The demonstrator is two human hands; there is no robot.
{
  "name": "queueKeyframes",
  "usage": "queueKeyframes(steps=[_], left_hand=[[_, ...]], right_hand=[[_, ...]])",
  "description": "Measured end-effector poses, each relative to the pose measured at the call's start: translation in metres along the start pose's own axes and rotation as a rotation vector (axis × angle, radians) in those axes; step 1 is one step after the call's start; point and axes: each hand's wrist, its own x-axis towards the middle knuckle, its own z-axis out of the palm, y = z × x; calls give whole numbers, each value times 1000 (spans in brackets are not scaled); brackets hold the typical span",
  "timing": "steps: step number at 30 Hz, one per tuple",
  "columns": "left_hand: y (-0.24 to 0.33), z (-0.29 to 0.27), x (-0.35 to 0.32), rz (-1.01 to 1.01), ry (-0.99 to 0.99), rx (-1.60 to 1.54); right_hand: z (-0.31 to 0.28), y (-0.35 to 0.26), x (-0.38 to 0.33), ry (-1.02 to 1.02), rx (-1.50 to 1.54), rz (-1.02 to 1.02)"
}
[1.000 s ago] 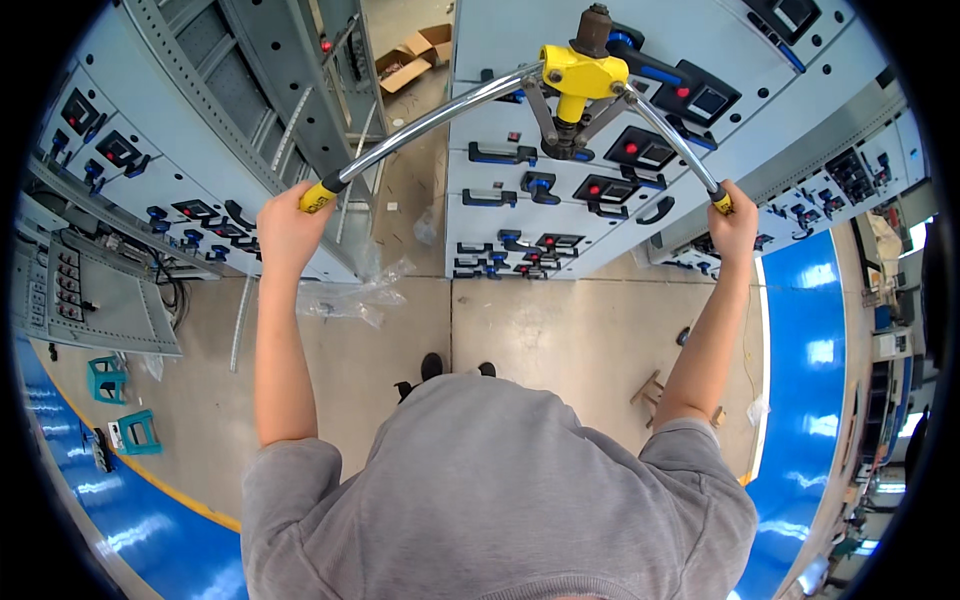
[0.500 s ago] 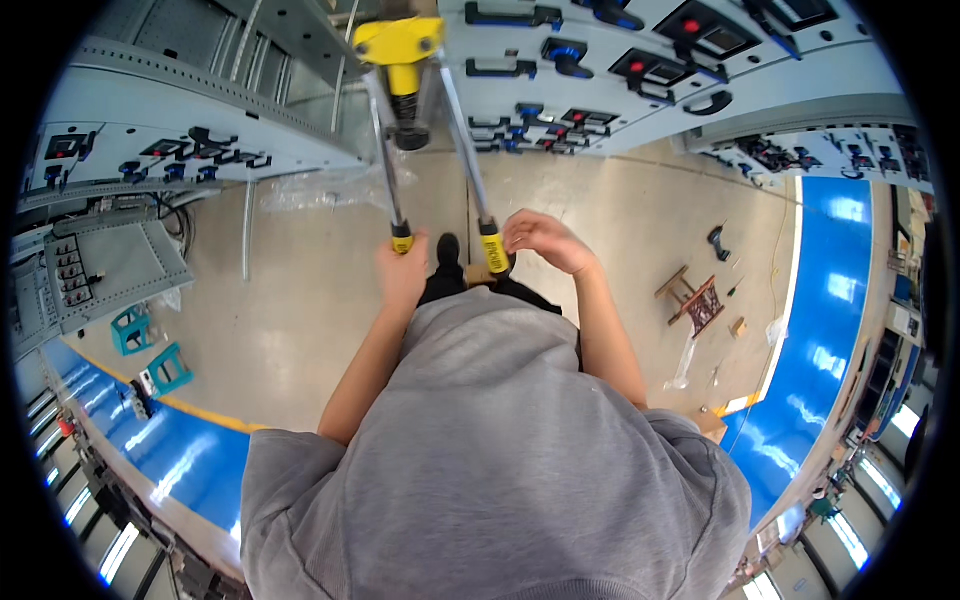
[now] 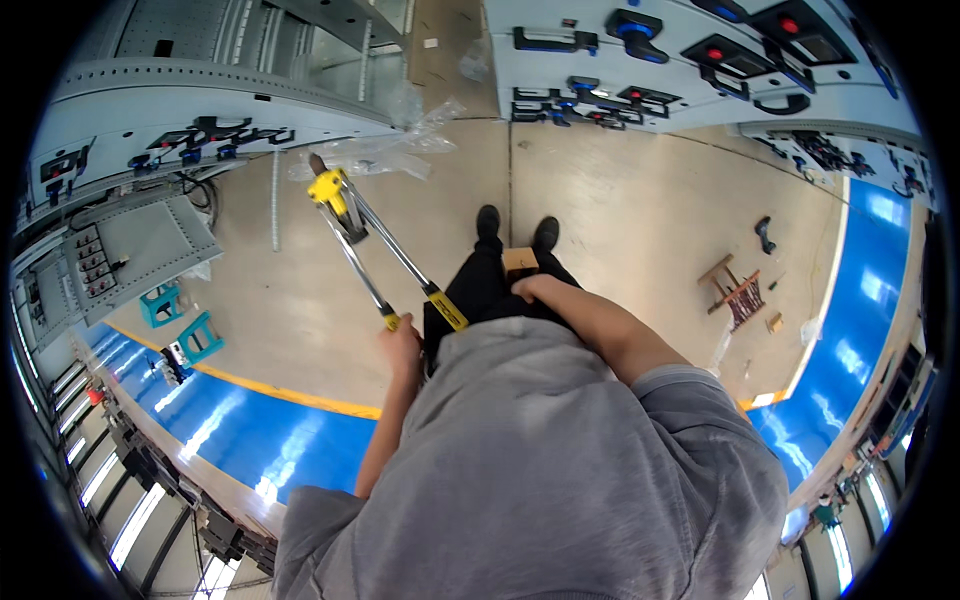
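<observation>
A long-handled hand riveter (image 3: 327, 188) with a yellow head and two metal arms slants out to the front left. My left hand (image 3: 402, 340) is closed round the end of its left handle. The other handle's yellow-and-black grip (image 3: 446, 306) lies free against my waist. At the front of my waist sits a small brown cardboard box (image 3: 520, 262). My right hand (image 3: 532, 287) is at the box's near edge with its fingers bunched; their tips and anything in them are hidden.
Grey cabinets with black handles (image 3: 555, 40) stand ahead, and an open cabinet frame (image 3: 330, 60) at the front left. Clear plastic film (image 3: 390, 158) lies before it. Teal stools (image 3: 202, 338) are at the left. A wooden stool (image 3: 738, 292) and a power drill (image 3: 765, 235) lie at the right.
The riveter has swung down and to the left, away from the cabinets. My right hand has moved from beside its right handle to the cardboard box at my waist.
</observation>
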Motion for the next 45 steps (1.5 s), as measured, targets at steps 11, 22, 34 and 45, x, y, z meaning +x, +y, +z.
queueKeyframes(steps=[11, 22, 34, 45], left_hand=[[-29, -21, 14, -71, 69, 47], [-43, -35, 47, -108, 40, 135], [-44, -36, 52, -62, 18, 214], [-19, -14, 41, -12, -21, 323]], right_hand=[[64, 6, 153, 447, -549, 634], [21, -7, 152, 665, 295, 677], [15, -5, 135, 703, 502, 631], [32, -25, 74, 645, 407, 536]])
